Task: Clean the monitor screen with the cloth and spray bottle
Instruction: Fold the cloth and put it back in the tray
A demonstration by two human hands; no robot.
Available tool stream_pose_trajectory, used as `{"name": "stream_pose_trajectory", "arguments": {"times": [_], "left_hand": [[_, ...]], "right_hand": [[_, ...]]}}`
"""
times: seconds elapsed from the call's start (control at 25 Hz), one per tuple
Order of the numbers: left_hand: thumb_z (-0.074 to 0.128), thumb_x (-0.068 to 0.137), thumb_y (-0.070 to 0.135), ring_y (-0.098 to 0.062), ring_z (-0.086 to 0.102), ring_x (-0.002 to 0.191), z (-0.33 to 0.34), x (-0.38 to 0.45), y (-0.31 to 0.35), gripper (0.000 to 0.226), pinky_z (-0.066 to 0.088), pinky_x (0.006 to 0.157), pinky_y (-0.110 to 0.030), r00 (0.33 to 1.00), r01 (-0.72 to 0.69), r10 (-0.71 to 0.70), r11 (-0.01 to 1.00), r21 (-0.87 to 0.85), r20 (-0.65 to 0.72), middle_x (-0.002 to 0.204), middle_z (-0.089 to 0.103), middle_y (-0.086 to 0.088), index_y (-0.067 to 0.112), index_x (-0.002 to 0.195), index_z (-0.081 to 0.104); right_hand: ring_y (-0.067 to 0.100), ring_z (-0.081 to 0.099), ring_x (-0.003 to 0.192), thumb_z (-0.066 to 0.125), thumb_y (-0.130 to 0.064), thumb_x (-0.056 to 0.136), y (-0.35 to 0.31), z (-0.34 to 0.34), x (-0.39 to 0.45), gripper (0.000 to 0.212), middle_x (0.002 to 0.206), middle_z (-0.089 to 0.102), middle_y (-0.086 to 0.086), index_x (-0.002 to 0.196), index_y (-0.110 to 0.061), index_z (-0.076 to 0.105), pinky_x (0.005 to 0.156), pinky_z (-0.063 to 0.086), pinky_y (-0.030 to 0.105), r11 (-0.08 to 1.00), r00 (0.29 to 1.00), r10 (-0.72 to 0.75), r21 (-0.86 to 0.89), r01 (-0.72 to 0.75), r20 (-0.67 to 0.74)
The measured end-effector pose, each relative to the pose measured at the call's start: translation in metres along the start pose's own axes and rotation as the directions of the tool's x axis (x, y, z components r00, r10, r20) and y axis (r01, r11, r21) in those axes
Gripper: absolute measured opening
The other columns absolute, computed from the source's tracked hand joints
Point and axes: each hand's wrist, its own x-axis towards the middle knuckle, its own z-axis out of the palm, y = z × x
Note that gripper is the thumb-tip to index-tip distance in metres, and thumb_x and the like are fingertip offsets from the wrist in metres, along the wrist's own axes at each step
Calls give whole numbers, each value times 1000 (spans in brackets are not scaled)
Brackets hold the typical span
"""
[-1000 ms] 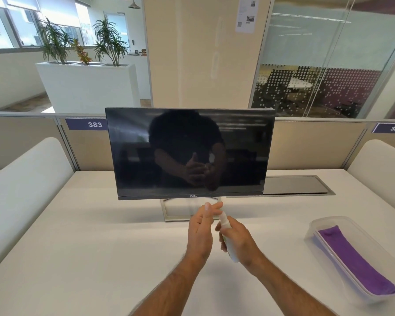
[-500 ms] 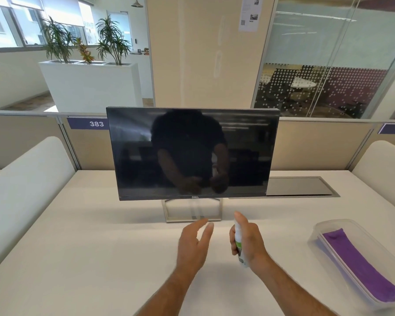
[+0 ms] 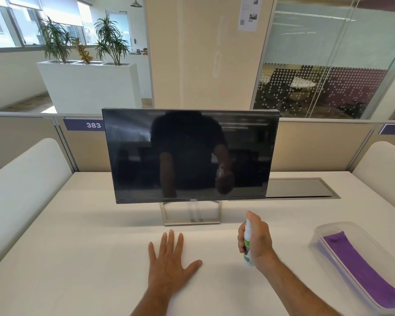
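Head view: right hand grips a slim white plastic spray bottle upright before the glossy black flat monitor, left hand flat, fingers spread, on the matte white surface, folded purple cloth in a clear plastic tray.

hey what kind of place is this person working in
Most likely an open-plan office: a numbered desk divider, a Dell monitor on a shared white desk, and a glass-walled meeting room behind.

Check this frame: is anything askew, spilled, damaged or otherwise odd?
Nothing stands out. The monitor stands upright and intact, the purple cloth lies in its clear tray, the right hand grips the spray bottle, and the left hand rests flat on the desk.
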Motion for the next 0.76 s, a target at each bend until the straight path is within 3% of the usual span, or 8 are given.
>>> {"name": "stream_pose_trajectory", "arguments": {"times": [0.16, 0.28, 0.36, 0.4, 0.44, 0.56, 0.68, 0.76], "left_hand": [[3, 70, 94, -22, -11, 153, -1, 0, 0, 110, -14, 117, -57, 1000, 6, -6, 1000, 5, 11, 167, -8, -1, 29, 159, 5], [2, 70, 94, -23, -10, 153, 0, 0, 0, 111, -13, 117, -57, 1000, 4, -4, 1000, 4, 3, 167, -7, -1, 29, 159, 5], [1, 69, 95, -23, -10, 153, 0, 1, -1, 111, -13, 117, -57, 1000, 3, -3, 1000, 6, 0, 167, -7, -1, 29, 159, 5], [0, 69, 95, -22, -11, 153, 0, 1, -1, 112, -13, 117, -57, 1000, 3, -3, 1000, 10, 2, 167, -8, -1, 29, 159, 5], [-1, 68, 95, -22, -11, 153, 1, 1, -1, 112, -14, 117, -57, 1000, 3, -3, 1000, 16, 2, 167, -8, -1, 29, 159, 4], [-4, 68, 96, -21, -11, 153, 3, 2, -2, 113, -13, 117, -57, 1000, 2, -2, 1000, 27, -9, 168, -7, -1, 30, 159, 4], [-5, 68, 96, -21, -10, 153, 5, 3, -3, 112, -13, 117, -57, 1000, 4, -3, 999, 35, -12, 168, -6, 0, 31, 159, 5], [-3, 68, 96, -21, -9, 153, 6, 3, -3, 112, -13, 117, -57, 1000, 2, -1, 1000, 27, -14, 168, -5, 0, 31, 159, 6]], "right_hand": [[19, 40, 41, 28, -55, 93, -1, -7, -2, 70, 41, 39, 6, 36, -15, 39, 49, 34, 28, 999, 1000, -28, -40, 28, -4], [22, 40, 47, 28, -57, 102, -5, -8, -2, 72, 47, 39, 7, 48, -11, 40, 54, 35, 30, 991, 998, -60, -123, 60, -1], [28, 50, 56, 34, -54, 102, -11, -14, -5, 60, 60, 41, 10, 64, -9, 43, 68, 45, 35, 980, 999, -5, -197, 16, 54], [30, 55, 64, 39, -47, 104, -17, -17, -4, 50, 67, 43, 12, 73, -8, 45, 78, 48, 36, 986, 997, 75, -151, -70, 31], [30, 59, 68, 42, -38, 105, -21, -22, -4, 39, 74, 48, 16, 82, -8, 48, 80, 49, 35, 993, 997, 67, -100, -63, 39], [32, 67, 81, 45, -27, 105, -32, -48, 3, 17, 89, 69, 17, 96, -18, 56, 72, 55, 40, 966, 965, -256, -48, 253, -51], [27, 63, 90, 48, -30, 104, -39, -82, 14, 11, 100, 73, 5, 97, -27, 57, 75, 49, 36, 915, 905, -380, -219, 338, -190], [30, 62, 89, 51, -35, 102, -45, -107, 26, 16, 97, 71, 1, 101, -21, 58, 74, 47, 36, 886, 859, -433, -307, 348, -273]]}}
